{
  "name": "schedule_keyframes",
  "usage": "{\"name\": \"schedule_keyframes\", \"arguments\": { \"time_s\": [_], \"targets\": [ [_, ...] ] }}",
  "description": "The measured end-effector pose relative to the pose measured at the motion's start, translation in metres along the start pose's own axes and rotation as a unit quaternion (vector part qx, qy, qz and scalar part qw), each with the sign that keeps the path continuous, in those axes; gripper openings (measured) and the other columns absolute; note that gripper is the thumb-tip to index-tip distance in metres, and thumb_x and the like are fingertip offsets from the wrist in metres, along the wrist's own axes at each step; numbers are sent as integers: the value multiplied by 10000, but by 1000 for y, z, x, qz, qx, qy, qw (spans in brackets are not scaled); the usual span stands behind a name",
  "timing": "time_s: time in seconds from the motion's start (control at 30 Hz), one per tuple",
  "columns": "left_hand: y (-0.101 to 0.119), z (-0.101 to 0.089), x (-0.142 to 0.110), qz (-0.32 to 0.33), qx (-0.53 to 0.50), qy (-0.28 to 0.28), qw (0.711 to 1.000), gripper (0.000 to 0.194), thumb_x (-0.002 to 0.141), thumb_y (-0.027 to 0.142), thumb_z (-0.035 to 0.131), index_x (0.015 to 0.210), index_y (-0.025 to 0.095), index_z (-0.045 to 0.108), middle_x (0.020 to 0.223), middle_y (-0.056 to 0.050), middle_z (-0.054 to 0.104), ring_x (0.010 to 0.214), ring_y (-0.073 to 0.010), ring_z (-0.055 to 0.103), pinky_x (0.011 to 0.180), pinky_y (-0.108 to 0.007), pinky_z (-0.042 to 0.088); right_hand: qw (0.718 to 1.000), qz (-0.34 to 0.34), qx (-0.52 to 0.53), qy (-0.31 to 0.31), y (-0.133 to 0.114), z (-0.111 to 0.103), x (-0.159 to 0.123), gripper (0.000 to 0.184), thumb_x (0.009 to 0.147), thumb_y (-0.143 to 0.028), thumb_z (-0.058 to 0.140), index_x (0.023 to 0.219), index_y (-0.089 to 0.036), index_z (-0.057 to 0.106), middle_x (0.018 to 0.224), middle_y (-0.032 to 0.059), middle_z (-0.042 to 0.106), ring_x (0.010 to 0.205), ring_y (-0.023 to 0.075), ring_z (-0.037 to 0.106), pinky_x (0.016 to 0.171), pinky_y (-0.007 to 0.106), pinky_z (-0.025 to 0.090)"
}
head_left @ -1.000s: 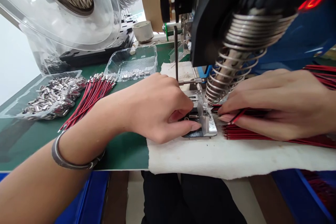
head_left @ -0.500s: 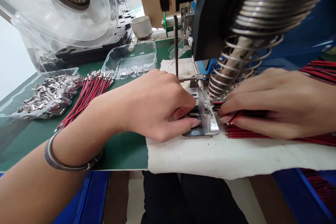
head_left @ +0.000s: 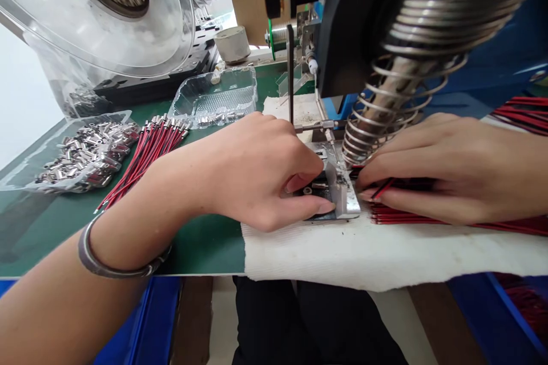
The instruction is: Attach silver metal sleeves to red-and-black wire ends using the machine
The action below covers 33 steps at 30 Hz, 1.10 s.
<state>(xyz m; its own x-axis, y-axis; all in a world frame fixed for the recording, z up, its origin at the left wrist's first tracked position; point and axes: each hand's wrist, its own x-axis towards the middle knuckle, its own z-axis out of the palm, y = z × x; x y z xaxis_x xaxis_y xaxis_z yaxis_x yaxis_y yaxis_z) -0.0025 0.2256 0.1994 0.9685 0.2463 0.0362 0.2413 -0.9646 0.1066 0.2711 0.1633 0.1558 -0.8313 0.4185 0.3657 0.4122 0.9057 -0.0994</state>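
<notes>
My left hand (head_left: 261, 171) is curled over a small metal fixture (head_left: 342, 197) on a white cloth (head_left: 363, 251), thumb and fingers pinched around a small metal piece at the fixture. My right hand (head_left: 458, 174) lies to the right of the fixture, fingers pressed together on a red-and-black wire (head_left: 382, 189) whose end points into it. Under this hand lies a bundle of red-and-black wires (head_left: 428, 219). A soldering iron in a coiled wire stand (head_left: 385, 102) hangs just above the fixture.
A pile of small metal terminals (head_left: 81, 154) and a bunch of finished red wires (head_left: 145, 154) lie on the green mat at left. A clear plastic tray (head_left: 218, 97) and a large clear reel (head_left: 103, 5) stand behind. Blue bins (head_left: 145, 319) sit below the table edge.
Both hands stay at the fixture with almost no movement; the view has shifted slightly, and my left thumb has slid a little to the right along the fixture.
</notes>
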Motion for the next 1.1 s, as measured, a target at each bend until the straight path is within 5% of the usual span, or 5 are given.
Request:
{"name": "schedule_keyframes", "arguments": {
  "time_s": [1.1],
  "targets": [
    [3, -5, 1, -15, 16, -12, 1000, 400, 969, 423, 557, 623, 223, 580, 582, -24, 573, 554, -176, 481, 560, -336, 298, 1000, 14, -4, -19, 1, -3, -2, 278, 1162, -324, 463, 1142, -212, 717, 1028, 14, 755, 796, 132, 691, 669, 306, 517]
  ]
}}
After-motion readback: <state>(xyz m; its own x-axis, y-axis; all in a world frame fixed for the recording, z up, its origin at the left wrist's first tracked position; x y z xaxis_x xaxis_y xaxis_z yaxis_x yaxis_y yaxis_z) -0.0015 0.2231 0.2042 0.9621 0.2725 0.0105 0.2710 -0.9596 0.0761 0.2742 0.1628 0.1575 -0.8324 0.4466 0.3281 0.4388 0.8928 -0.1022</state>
